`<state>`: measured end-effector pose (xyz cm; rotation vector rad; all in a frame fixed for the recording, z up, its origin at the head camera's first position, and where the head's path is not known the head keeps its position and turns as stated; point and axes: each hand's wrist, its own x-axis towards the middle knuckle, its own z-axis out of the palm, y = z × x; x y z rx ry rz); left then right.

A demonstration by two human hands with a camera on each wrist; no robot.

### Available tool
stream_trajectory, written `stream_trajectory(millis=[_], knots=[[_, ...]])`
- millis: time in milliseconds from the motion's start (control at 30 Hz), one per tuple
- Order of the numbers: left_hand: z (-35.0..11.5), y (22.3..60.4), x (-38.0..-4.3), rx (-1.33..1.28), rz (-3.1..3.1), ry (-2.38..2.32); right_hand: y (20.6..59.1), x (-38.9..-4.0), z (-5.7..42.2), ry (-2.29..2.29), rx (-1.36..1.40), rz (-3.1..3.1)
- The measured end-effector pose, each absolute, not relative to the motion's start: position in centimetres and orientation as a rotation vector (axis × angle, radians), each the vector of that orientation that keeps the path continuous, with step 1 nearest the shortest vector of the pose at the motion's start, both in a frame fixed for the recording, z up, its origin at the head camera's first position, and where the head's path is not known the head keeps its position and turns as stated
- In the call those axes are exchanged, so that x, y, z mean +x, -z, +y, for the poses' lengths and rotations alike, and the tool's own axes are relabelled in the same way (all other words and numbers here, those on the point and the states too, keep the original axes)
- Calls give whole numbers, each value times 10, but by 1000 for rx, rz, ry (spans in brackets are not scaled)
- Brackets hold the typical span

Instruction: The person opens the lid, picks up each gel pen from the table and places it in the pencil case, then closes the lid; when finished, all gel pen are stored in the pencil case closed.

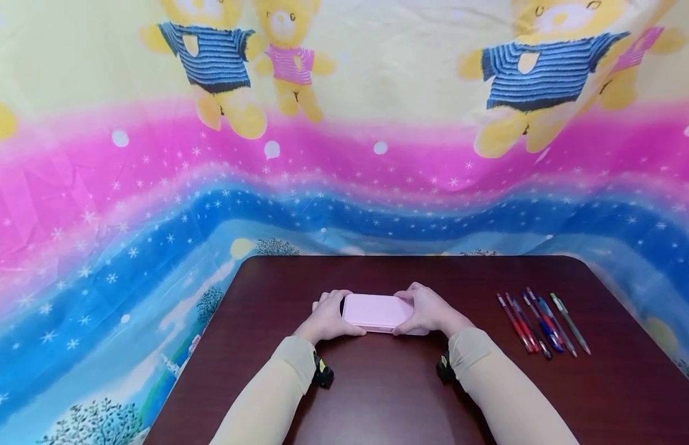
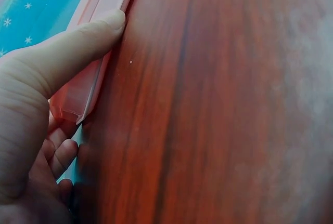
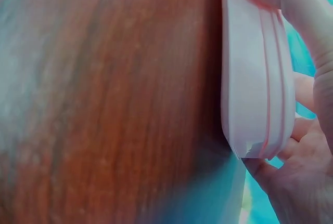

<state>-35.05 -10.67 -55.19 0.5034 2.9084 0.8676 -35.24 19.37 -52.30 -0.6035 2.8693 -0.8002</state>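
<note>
You've got the pink case (image 1: 374, 310) between your two hands, one at each end, and it sits near the middle of the table (image 1: 372, 395), long side facing you. Your left hand (image 1: 329, 316) has its end pinched: thumb along the near side, fingers round the back, so the gap between them is only as wide as the case. Your right hand (image 1: 432, 312) does the same at the other end, thumb on the near side and fingers behind. Most of the top is uncovered between the grips. From the right wrist view you can see seam lines running along the side, and the end corner pokes out past your thumb. Honestly can't tell if it's resting flat on the wood or a hair above it.

Off to your right, well apart from the case, there's a bunch of pens (image 1: 551, 334) lying roughly side by side, reds, blues and a green one. Any print on those is too small to read. Bear-print cloth (image 1: 333, 154) behind the table, snowflakes on it.
</note>
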Motion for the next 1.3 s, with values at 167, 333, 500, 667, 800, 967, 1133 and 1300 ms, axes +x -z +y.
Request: stream_trajectory(millis=[167, 333, 500, 667, 800, 967, 1133, 1300], knots=[[-107, 551, -352, 530, 2903, -866, 520, -352, 197, 820, -593, 2857], [-108, 549, -354, 536, 2886, -890, 512, -353, 201, 830, -615, 2810], [-109, 548, -352, 498, 2867, -933, 509, -354, 208, 907, -691, 2752], [-108, 548, -349, 461, 2854, -930, 512, -352, 218, 1105, -719, 2717], [-109, 549, -347, 437, 2851, -914, 515, -350, 222, 1272, -717, 2723], [-108, 552, -348, 459, 2887, -912, 515, -352, 223, 1499, -698, 2713], [-108, 551, -348, 462, 2891, -929, 516, -356, 222, 1696, -677, 2736], [-108, 551, -348, 455, 2885, -951, 517, -361, 220, 1769, -629, 2768]])
